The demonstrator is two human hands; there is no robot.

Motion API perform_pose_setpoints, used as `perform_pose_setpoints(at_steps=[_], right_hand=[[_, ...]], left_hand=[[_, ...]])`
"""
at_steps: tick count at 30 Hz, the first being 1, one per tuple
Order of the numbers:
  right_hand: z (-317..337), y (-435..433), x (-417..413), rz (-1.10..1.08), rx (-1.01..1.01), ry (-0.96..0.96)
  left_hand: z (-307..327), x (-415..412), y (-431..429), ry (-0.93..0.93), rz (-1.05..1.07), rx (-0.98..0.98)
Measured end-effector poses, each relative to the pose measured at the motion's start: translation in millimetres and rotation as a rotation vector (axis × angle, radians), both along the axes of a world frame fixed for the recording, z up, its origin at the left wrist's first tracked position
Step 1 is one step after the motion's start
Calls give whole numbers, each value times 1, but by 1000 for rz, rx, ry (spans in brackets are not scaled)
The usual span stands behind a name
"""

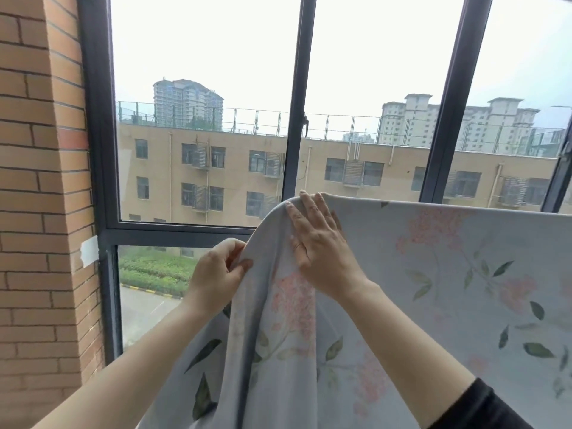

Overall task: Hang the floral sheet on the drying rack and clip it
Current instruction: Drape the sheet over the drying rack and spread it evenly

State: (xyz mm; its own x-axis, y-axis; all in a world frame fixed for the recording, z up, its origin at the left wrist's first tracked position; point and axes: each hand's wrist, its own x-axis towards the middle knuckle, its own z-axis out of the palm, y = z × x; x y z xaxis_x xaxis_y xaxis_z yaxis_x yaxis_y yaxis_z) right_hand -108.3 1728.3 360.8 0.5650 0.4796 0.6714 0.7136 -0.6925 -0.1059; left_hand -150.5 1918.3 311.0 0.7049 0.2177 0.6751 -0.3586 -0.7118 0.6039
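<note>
A tall dark-framed window (294, 119) fills the view, with a brick wall (40, 181) at the left. Across the lower right hangs the floral sheet (448, 289), pale grey with pink blossoms and green leaves. Its top fold runs level along what is presumably a bar of the drying rack, but the bar itself is hidden under the cloth. The sheet looks thin, soft and light. It drapes in loose folds and will likely slide or bunch if pulled unevenly, so the hem and the top fold seem the best places to hold it. The left hand (213, 274) is at the sheet's left edge, its curled fingers (235, 258) and thumb pinching the hem just below the rounded corner of the fold. The right hand (322, 246) lies flat on the near face of the cloth with its fingers (311, 209) straight and spread, the tips reaching the top fold — pressing, not gripping. No clip is in sight, so the step in hand looks like smoothing and squaring the corner before clipping.
</note>
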Motion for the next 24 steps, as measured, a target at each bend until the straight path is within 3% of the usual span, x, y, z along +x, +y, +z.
perform_pose_setpoints(at_steps=[7, 18, 24], right_hand=[[-11, -12, -34, 105, -17, 241], [-76, -29, -59, 129, 285, 269], [-132, -7, -97, 84, 237, 374]], left_hand=[[-5, -26, -15, 69, -8, 2], [-54, -87, -3, 127, 31, -89], [-101, -122, 36, 230, 36, -133]])
